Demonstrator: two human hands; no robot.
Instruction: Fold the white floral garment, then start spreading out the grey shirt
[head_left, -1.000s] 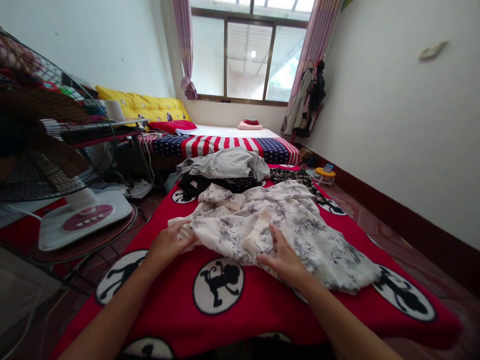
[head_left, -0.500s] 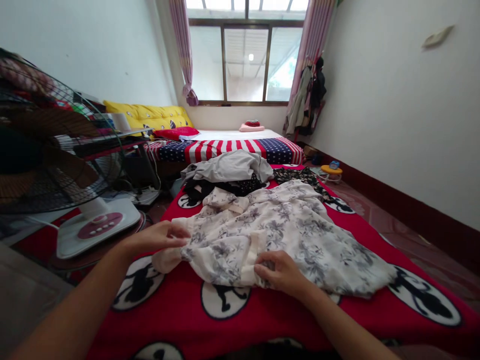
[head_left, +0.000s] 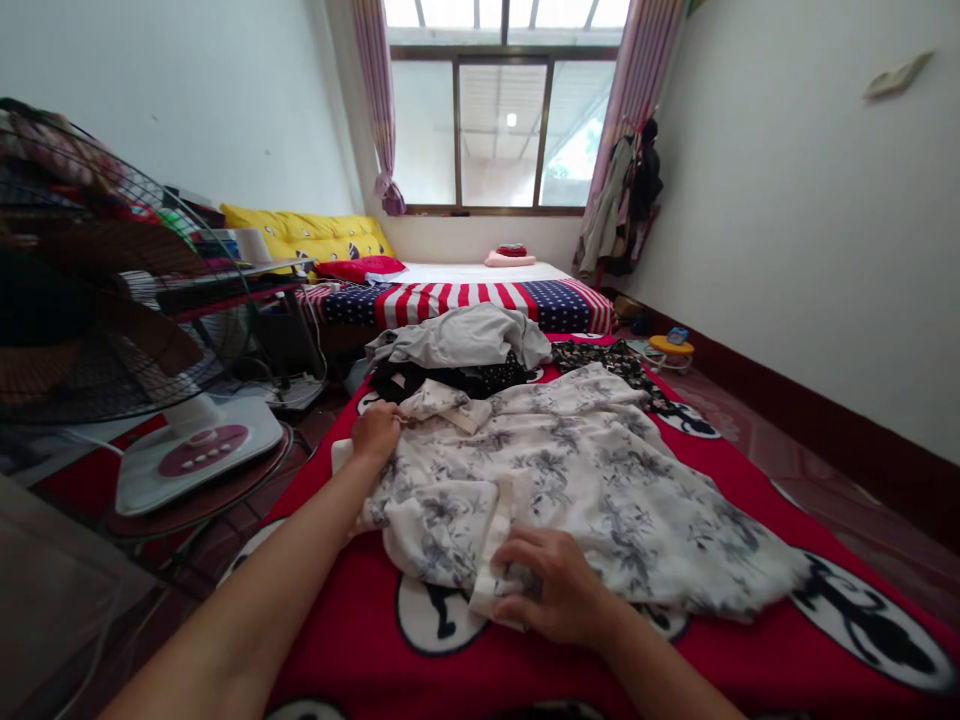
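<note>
Grey cloth (head_left: 469, 337) and dark clothes (head_left: 457, 380) piled just past floral garment (head_left: 592, 480), fan (head_left: 187, 430) off left, nothing blocking hands. Garment's spread on red blanket (head_left: 360, 640), under right hand (head_left: 559, 585), fingers curled on pale cuff (head_left: 491, 560). Left hand (head_left: 377, 432) pinching its far-left edge, looks like, fingertips kinda hidden. Left hand's moved farther out since last frame.
</note>
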